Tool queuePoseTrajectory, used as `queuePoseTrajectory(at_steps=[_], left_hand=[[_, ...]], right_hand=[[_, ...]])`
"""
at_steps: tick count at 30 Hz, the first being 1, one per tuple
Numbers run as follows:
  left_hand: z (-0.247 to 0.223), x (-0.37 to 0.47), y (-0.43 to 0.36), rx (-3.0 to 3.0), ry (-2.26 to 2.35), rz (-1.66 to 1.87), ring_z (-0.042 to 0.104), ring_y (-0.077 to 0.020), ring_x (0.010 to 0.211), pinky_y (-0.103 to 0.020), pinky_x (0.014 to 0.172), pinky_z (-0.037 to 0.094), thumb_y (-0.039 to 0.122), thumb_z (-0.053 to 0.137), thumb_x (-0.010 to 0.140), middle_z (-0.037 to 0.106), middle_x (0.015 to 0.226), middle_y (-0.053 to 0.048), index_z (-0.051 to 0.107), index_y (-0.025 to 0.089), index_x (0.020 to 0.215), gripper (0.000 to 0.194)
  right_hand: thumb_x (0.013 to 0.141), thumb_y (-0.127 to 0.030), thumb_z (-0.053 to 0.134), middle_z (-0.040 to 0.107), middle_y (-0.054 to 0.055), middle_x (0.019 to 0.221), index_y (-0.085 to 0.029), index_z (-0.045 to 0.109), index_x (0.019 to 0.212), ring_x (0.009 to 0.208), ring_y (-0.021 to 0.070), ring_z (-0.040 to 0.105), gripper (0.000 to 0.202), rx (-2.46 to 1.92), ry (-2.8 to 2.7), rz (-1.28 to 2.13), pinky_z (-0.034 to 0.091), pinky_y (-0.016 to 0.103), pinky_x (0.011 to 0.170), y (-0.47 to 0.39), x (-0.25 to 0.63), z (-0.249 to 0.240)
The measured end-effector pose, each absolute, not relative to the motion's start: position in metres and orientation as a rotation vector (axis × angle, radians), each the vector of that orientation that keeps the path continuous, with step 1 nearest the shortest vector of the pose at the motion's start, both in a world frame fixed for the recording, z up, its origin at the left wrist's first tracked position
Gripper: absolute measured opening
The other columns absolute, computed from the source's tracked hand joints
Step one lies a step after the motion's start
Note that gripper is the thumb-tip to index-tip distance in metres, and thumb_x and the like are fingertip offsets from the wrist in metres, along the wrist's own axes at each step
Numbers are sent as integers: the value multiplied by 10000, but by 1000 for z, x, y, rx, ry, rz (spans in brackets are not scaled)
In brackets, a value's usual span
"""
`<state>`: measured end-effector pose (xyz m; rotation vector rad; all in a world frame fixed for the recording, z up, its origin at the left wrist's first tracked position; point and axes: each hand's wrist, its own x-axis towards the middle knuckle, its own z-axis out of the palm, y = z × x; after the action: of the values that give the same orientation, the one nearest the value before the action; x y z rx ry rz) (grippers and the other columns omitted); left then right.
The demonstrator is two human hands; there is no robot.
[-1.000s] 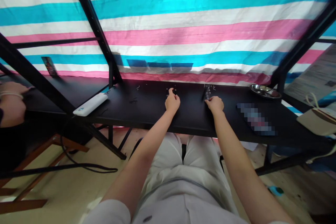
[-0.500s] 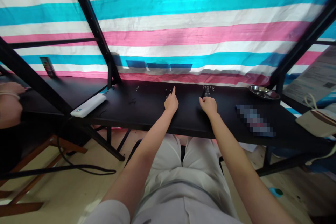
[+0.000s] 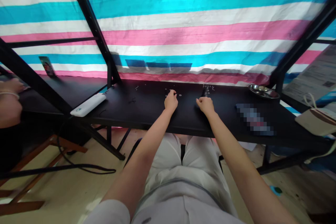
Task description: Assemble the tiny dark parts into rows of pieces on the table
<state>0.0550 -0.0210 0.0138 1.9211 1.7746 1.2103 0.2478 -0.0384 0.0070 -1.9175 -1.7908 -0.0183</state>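
Observation:
Over the middle of the black table (image 3: pixel 147 112) my left hand (image 3: pixel 171 100) is closed, its fingertips together beside a few tiny pale pieces (image 3: pixel 180 95). What it grips, if anything, is too small to name. To its right, my right hand (image 3: pixel 206 105) is closed too, thumb against the fingers, at the near end of a dark strip (image 3: pixel 204 91). Several small grey pieces (image 3: pixel 207 91) lie along that strip. Whether the right fingers hold the strip or something else is hidden. Thin white bits (image 3: pixel 137 88) are scattered further left on the tabletop.
A long white device (image 3: pixel 88 105) lies at the table's left end. On the right are a shiny metal dish (image 3: pixel 263 91), a blurred-out blue item (image 3: pixel 254 119) and a beige bag (image 3: pixel 316 120). Another person's arm (image 3: pixel 10 101) is at far left. Black metal posts flank the table.
My left index finger, stretched out before, has drawn back to the other fingertips, and a small pale piece now shows beside it. My right hand has shifted slightly left.

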Motion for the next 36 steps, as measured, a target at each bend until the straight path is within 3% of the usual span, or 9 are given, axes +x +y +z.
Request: queuePoseTrajectory(at_steps=[7,10,12,14,19,28,36], left_hand=[[7,56,-20,1956,1532,1283,595,-146,759,-252,715,418,159,505,841,627,852,-15,542,225,946,130],[4,56,-17,1954,1392,1315,604,-131,728,-238,695,422,124,499,827,627,796,-2,545,211,923,138],[2,57,-16,1967,1289,1320,606,-121,704,-231,685,424,107,500,818,624,764,3,544,199,912,139],[1,58,-16,1968,1196,1310,604,-112,683,-224,676,427,96,501,811,616,740,7,543,188,906,138],[1,61,-17,1956,1092,1259,595,-97,665,-211,667,430,86,487,811,603,728,10,537,174,903,137],[2,59,-20,2048,1359,1317,471,-71,558,-211,589,378,193,521,813,576,782,13,554,192,945,136],[0,61,-21,2118,1085,1138,425,-51,530,-198,569,372,201,566,764,561,740,29,613,167,901,148]], right_hand=[[860,-377,506,597,41,604,-185,612,600,592,145,514,339,-1806,-1916,8,312,250,577,-35,246,2],[848,-395,525,619,30,705,-195,675,857,651,151,540,251,-1662,-1951,34,341,241,582,-36,243,0],[837,-369,549,624,31,815,-202,637,1070,706,148,555,300,-1513,-1999,32,372,236,606,-36,241,-2],[840,-351,552,613,39,901,-207,605,1149,734,143,559,345,-1400,-2051,30,397,236,632,-35,240,-4],[877,-352,506,591,46,936,-213,659,1035,750,137,566,261,-1352,-2093,27,417,239,656,-34,238,-6],[853,-267,500,602,64,872,-180,663,934,737,168,549,202,-1586,-2022,-45,403,266,654,-36,238,-3],[845,-284,501,576,37,765,-187,648,917,696,156,527,190,-1210,-2151,105,423,274,672,-26,238,-12]])
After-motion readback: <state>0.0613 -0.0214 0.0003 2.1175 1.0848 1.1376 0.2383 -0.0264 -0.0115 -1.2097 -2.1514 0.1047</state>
